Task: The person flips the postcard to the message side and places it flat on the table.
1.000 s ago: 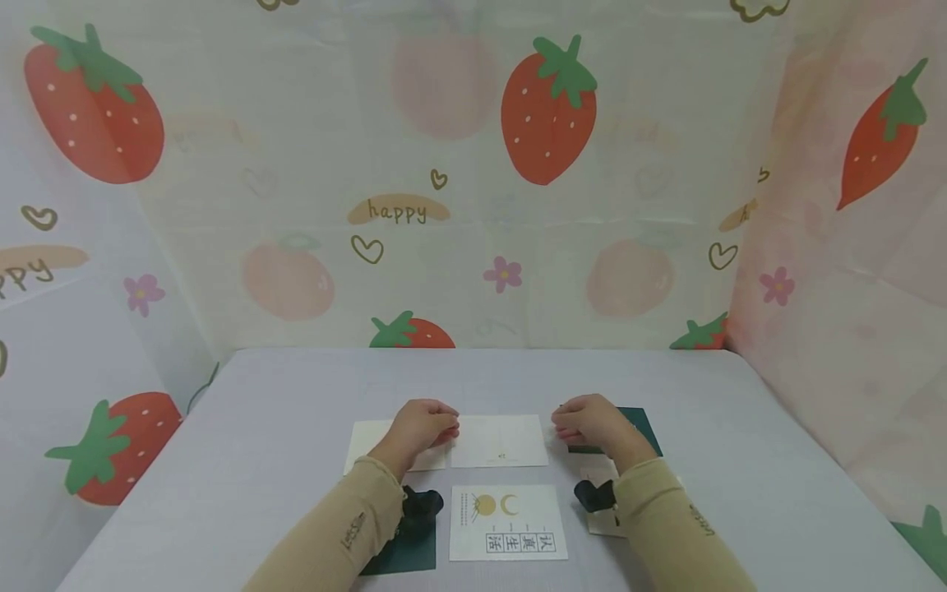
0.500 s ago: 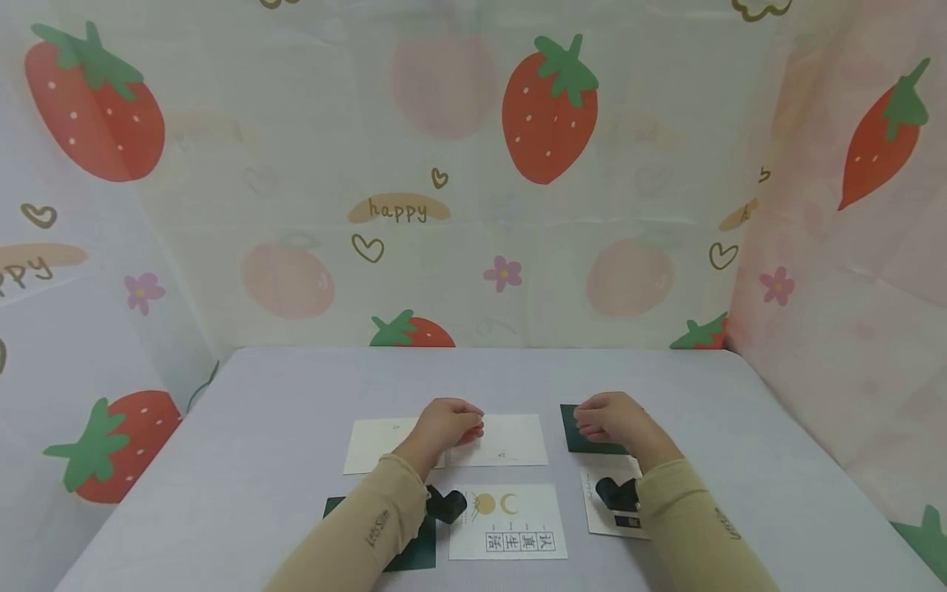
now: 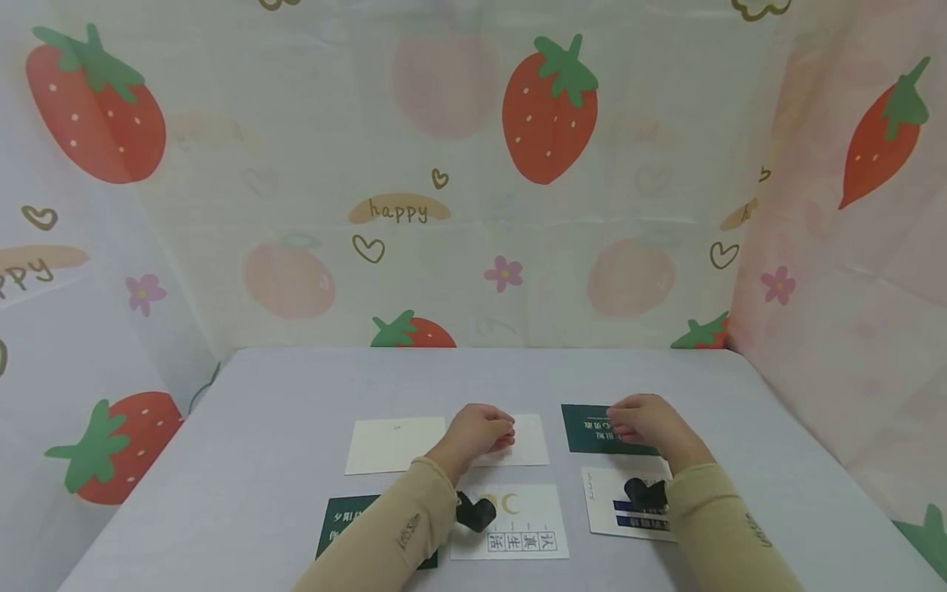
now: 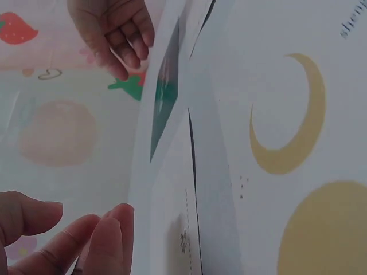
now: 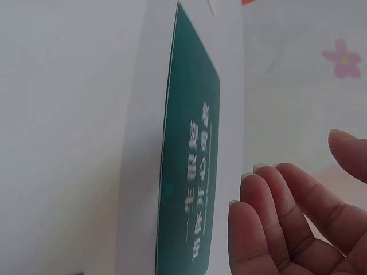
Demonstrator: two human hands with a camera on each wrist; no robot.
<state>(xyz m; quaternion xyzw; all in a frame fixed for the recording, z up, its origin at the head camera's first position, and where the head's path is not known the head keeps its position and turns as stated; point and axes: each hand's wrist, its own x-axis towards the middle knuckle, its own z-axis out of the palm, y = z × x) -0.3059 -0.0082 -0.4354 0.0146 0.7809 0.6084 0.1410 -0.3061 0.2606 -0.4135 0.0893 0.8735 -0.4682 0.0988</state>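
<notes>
My left hand hovers over a white card in the back row, its fingers loosely bent with nothing between them. In the left wrist view, its thumb and fingertips stand apart. Below its wrist lies a white card with a yellow moon and boxed characters. My right hand, also holding nothing, is over the right part of a dark green card with white characters. The right wrist view shows its fingers gently bent, above that green card. A white card with dark blue bars lies partly under the right wrist.
A cream card lies at the back left. Nearer, another dark green card is partly covered by the left sleeve. The cards lie on a white table with a strawberry-print curtain behind and at the sides.
Both hands have moved to the right above the cards. More of the cream card and both green cards shows now, while the moon card is more covered. The cards stay put.
</notes>
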